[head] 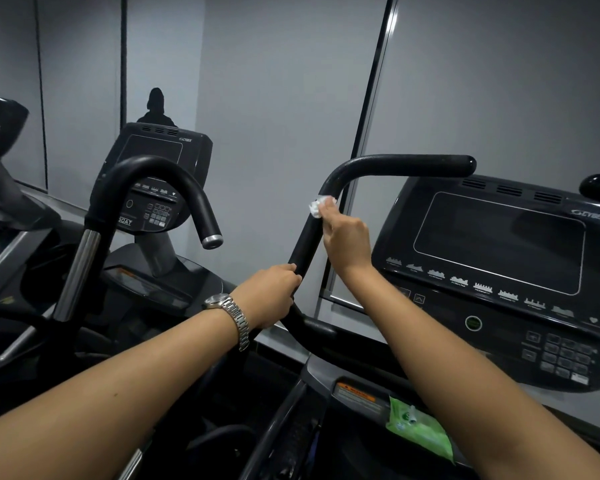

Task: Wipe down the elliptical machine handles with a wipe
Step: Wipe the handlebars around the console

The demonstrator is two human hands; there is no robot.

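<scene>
The right hand (345, 240) hides most of the wipe (316, 206); the left hand (274, 292) covers a stretch of the handle (395, 166). The right forearm (465, 375) hides part of the green pack (416, 429). The console (499, 244) runs off the right edge, its button labels and the warning sticker (355, 393) too small to read
</scene>
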